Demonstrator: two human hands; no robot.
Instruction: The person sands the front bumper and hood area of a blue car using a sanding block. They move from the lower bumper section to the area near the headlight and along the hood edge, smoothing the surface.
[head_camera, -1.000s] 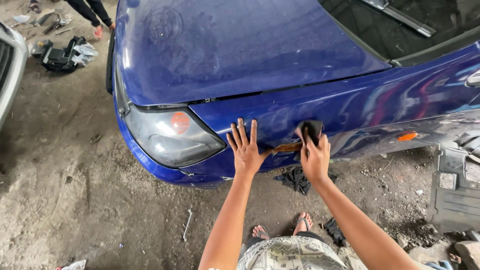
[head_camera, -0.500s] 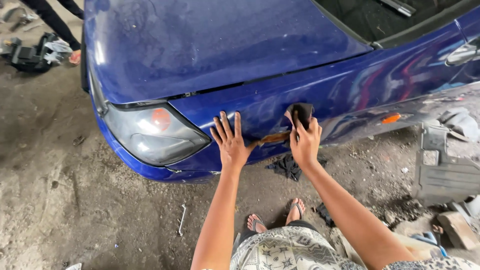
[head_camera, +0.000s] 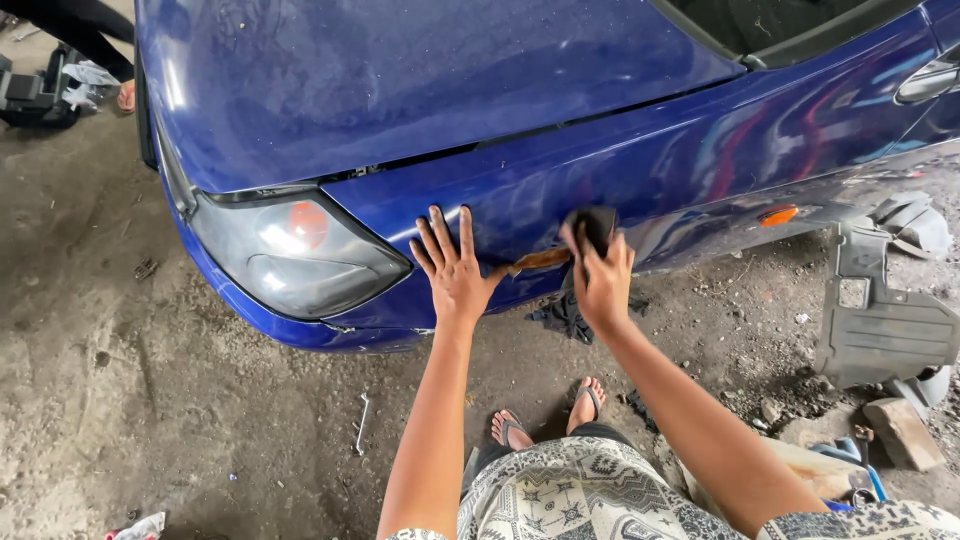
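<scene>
Our left hand (head_camera: 455, 268) lies flat, fingers spread, on the blue fender (head_camera: 600, 170), just right of the headlight (head_camera: 295, 255). Our right hand (head_camera: 603, 280) is closed on a dark pad (head_camera: 597, 225) and presses it to the fender beside a brown spot (head_camera: 540, 260). We think grit under the pad could scratch the paint. A rag (head_camera: 562, 315) lies on the dirt below, a wrench (head_camera: 362, 422) near our feet (head_camera: 545, 412), and a grey panel (head_camera: 880, 320) to the right.
</scene>
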